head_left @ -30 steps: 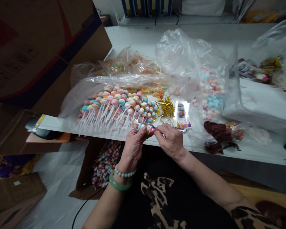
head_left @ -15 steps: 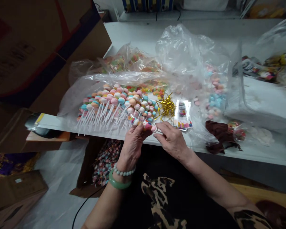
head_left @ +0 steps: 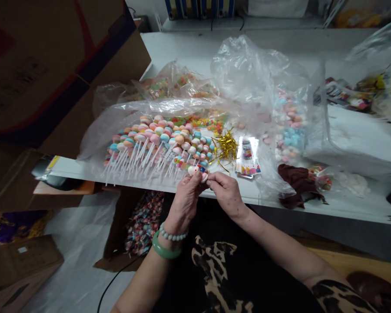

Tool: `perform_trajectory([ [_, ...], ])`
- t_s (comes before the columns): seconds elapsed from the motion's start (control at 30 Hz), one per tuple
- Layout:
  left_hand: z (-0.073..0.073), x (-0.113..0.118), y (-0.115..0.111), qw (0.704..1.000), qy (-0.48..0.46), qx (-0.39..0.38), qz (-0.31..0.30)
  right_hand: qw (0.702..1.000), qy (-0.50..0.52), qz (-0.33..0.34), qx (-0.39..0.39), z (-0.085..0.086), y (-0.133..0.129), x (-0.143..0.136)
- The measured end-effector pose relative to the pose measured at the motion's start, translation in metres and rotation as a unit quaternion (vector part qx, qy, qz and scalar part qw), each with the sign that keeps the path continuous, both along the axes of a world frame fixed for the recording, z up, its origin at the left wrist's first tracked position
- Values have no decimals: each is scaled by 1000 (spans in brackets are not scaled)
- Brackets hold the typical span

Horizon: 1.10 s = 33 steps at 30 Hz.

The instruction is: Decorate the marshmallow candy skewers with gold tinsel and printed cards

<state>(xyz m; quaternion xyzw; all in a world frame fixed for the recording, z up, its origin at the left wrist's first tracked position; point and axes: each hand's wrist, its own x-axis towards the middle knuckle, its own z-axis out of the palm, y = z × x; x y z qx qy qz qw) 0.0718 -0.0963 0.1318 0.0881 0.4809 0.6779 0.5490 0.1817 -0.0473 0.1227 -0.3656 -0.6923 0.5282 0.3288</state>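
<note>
My left hand (head_left: 189,194) is closed around a small printed candy bag (head_left: 202,169), its thumb pressing from above. A round white candy (head_left: 193,169) shows at the bag's left end. My right hand (head_left: 226,191) pinches the bag's right end with thumb and fingertips; the exact spot is partly hidden by the fingers. Just beyond lie many marshmallow lollipops (head_left: 154,139) in pink, blue, orange and white, their white sticks pointing toward me. Gold twist ties (head_left: 227,145) sit in a loose heap to their right, beside a stack of printed bags (head_left: 248,152).
Clear plastic bags (head_left: 244,65) of candies cover the white table (head_left: 179,186). A brown cloth (head_left: 293,182) lies at the right near the edge. A large cardboard box (head_left: 94,100) leans in at the left. Below the table stands an open box of wrapped sweets (head_left: 145,224).
The lollipop in my right fingers has gone in against the printed bag and its stick no longer shows. My right hand has closed in on the bag's end, nearer my left hand.
</note>
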Motion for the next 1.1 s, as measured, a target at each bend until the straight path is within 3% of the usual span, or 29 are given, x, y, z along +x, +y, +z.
perform_trajectory([
  [0.1,3,-9,1,1000,-4,12,5,999,-5,12,-34,2,5,4],
  [0.3,5,-25,6,993,39,55,92,994,-3,38,-104,4,12,8],
  [0.4,6,-22,4,991,52,31,116,998,-20,9,-62,4,14,6],
  [0.53,9,-13,2,993,59,14,102,999,-35,-5,-17,5,15,5],
  [0.7,7,-10,4,995,54,21,87,992,-3,86,-90,13,11,8],
  [0.8,8,-12,5,995,35,33,82,985,1,144,-93,17,9,10],
  [1.0,21,-20,6,988,38,74,133,989,-30,81,-121,12,17,10],
  [1.1,20,-16,9,986,42,90,135,989,-30,61,-128,9,16,8],
])
